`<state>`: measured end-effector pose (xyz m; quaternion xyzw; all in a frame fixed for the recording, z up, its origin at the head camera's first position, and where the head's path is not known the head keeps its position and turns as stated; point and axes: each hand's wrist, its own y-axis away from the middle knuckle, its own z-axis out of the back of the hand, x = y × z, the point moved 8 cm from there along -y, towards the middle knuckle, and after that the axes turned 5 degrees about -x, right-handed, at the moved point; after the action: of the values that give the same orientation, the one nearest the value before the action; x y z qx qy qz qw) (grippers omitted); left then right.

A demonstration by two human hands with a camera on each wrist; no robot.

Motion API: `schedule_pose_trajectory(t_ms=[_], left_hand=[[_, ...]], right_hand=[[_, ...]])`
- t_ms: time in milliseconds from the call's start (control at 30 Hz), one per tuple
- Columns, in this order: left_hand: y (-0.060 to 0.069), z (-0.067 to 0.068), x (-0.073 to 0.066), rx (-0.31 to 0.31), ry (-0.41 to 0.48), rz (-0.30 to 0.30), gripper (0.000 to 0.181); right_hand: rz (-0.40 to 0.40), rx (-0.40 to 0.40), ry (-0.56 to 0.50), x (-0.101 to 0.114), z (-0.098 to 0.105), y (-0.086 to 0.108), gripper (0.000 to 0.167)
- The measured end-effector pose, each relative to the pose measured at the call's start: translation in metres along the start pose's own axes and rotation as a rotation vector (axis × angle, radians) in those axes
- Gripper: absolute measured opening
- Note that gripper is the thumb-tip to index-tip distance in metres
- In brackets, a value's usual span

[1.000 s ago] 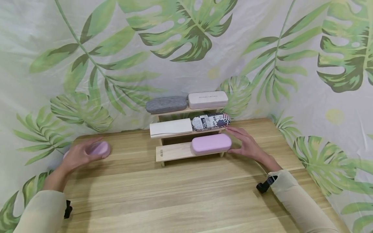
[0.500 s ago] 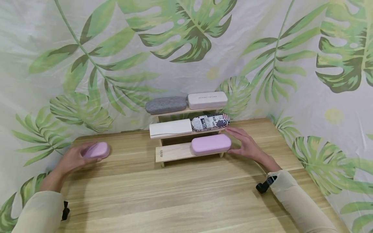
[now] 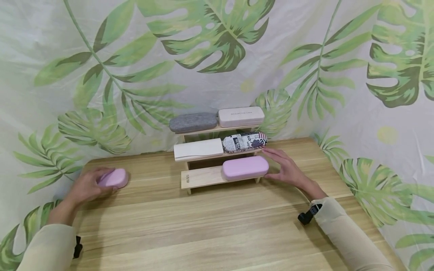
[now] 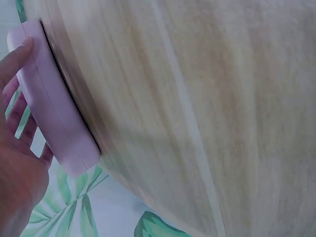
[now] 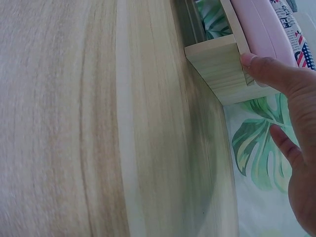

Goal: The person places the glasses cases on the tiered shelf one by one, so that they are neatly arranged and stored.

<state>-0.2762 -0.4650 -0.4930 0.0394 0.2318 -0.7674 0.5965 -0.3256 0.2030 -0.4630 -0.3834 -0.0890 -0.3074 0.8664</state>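
At the far left of the table, my left hand (image 3: 83,186) grips a lilac glasses case (image 3: 114,178). In the left wrist view its thumb lies on the near side of the case (image 4: 57,103), with the fingers behind it. My right hand (image 3: 288,168) is at the right end of a three-step wooden rack (image 3: 203,177). Its thumb touches the end of the lowest step in the right wrist view, and the fingers are spread. Another lilac glasses case (image 3: 245,168) lies on that step, right beside this hand.
The middle step bears a white flat case (image 3: 199,148) and a newsprint-and-flag patterned case (image 3: 245,142). On the top step lie a grey felt case (image 3: 193,122) and a white case (image 3: 241,116). A leaf-print cloth (image 3: 217,56) hangs behind the wooden table (image 3: 210,226).
My left hand and its glasses case have shifted slightly, ending a little lower in the head view. More of the case shows now. My right hand has stayed at the rack's end.
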Motion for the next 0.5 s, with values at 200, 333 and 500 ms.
schedule_pose_trajectory(t_ms=[200,333,500], left_hand=[[0.0012,0.0011,-0.0042,0.001,-0.033,-0.018,0.072],[0.0024,0.0017,-0.0066,0.009,-0.045,-0.033,0.071],[0.0051,0.0031,-0.0109,0.015,-0.054,-0.049,0.069]], right_hand=[[0.026,-0.016,0.002,0.001,0.0007,0.0007,0.101],[0.022,-0.015,0.003,0.0005,0.0004,0.001,0.101],[0.023,-0.014,-0.006,0.0013,-0.0001,0.0006,0.099]])
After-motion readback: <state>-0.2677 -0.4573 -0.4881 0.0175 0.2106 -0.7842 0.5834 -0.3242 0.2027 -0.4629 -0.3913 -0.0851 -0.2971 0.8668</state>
